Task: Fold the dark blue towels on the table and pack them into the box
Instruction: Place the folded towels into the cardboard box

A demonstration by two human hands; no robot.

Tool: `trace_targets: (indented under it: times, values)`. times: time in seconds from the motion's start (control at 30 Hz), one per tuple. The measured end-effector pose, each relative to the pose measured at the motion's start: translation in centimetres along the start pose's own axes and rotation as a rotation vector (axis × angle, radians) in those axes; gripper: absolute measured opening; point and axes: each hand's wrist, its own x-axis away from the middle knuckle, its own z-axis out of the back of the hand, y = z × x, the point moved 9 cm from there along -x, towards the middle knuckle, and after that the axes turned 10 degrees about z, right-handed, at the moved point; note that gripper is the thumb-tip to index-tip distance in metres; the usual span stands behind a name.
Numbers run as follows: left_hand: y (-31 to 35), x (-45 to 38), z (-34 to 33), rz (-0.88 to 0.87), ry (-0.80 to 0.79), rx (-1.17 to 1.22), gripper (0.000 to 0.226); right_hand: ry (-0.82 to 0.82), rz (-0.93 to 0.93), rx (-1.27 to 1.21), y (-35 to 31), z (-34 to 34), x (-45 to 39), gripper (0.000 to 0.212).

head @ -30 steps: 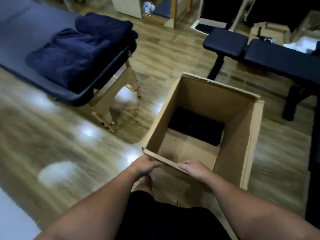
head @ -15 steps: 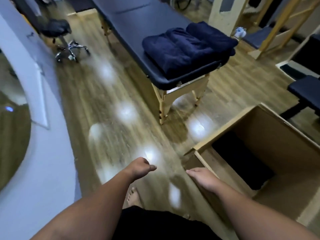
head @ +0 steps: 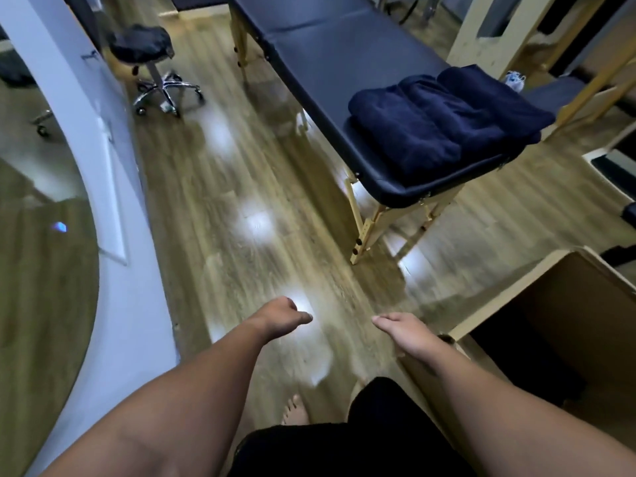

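Note:
Several dark blue towels point(head: 444, 118) lie folded side by side on the near end of a dark padded massage table point(head: 337, 53) at upper right. An open cardboard box point(head: 499, 287) stands on the floor at lower right, with a dark towel point(head: 523, 359) on its bottom. My left hand point(head: 280, 316) hangs over the floor, fingers loosely curled, holding nothing. My right hand point(head: 404, 330) is beside the box's near corner with fingers relaxed and nothing in it.
A wooden floor point(head: 247, 187) stretches between me and the table. A black rolling stool point(head: 148, 60) stands at upper left. A white curved wall with a mirror point(head: 103, 208) runs along the left. Wooden furniture point(head: 585, 74) stands behind the table.
Both hands have let go of the box's rim and hang free. The view has swung left, so the box has slid to the right edge and the table is nearer.

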Motion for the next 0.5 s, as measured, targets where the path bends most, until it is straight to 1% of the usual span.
trace_targets:
  times: [0.23, 0.33, 0.5]
  values:
    - [6.4, -6.3, 5.6, -0.045, -0.002, -0.068, 0.035, 0.050, -0.026, -0.059, -3.7, 3.3, -6.5, 0.040]
    - [10.8, -9.1, 8.7, -0.083, 0.002, -0.116, 0.039, 0.107, -0.050, -0.119, -5.1, 6.2, -9.7, 0.040]
    - [19.4, -12.8, 14.0, -0.145, 0.031, -0.192, 0.029, 0.254, -0.084, -0.166, -7.8, 11.7, -14.1, 0.040]
